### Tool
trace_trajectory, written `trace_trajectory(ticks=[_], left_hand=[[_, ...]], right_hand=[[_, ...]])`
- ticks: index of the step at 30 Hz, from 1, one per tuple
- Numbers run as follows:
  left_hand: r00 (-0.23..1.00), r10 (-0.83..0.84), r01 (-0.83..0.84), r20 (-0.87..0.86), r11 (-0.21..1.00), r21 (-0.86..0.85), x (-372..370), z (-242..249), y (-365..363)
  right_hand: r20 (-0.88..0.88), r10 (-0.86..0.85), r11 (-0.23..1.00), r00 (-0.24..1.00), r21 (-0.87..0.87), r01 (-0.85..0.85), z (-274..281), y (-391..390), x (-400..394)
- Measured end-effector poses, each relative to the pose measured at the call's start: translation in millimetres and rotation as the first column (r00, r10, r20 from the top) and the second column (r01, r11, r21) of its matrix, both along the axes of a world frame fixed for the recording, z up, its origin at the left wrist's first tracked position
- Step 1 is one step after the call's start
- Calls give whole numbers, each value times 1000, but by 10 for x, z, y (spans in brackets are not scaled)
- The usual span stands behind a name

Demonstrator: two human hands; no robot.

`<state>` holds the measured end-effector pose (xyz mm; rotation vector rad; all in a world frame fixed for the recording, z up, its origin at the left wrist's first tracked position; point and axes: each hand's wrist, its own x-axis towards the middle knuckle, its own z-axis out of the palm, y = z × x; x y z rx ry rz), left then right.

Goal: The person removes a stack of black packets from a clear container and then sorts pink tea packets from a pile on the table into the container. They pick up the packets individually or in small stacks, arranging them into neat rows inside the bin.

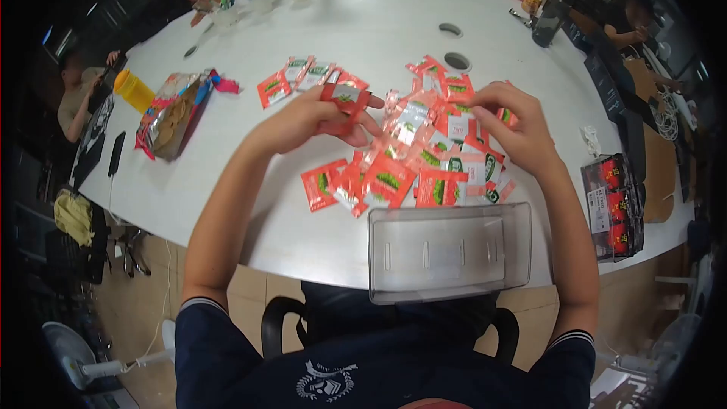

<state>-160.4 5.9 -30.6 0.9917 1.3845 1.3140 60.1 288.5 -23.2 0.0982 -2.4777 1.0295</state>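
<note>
My left hand (318, 115) is closed around a small red-and-white sachet (350, 98), lifted above the table, with some fingers spread beyond it. On the right, my right hand (515, 121) hovers at the edge of a loose pile of sachets (390, 182). Its thumb and index fingertips come together; whatever is between them is too small to make out. Green pictures and lettering mark the red sachets. A smaller group of sachets (274, 88) lies beyond my left hand. Close to my body, a clear plastic bin (447, 254) sits at the table's front edge.
An opened snack bag (176, 117) and a yellow bottle (134, 91) stand to the left. A dark package with red items (613, 208) is at the right edge. Cable holes (457, 61) pierce the white table (363, 23). Other people sit around it.
</note>
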Motion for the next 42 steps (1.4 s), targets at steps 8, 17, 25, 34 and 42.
trace_trajectory(ticks=[8,17,25,34,42], left_hand=[[942,101,-177,320,960,218,318,-118,328],[997,-63,47,38,947,318,634,-178,120],[991,-128,113,34,954,279,700,52,-12],[901,109,-279,420,886,369,259,-135,62],[888,210,-373,409,848,376,318,-298,130]], right_hand=[[-49,196,980,979,-31,-198,7,-383,-674],[58,227,972,972,56,-230,266,-551,-369],[172,196,966,965,134,-220,638,-869,-75],[316,493,782,811,247,-572,-145,-600,-679],[401,299,915,866,-377,-141,26,-532,-660]])
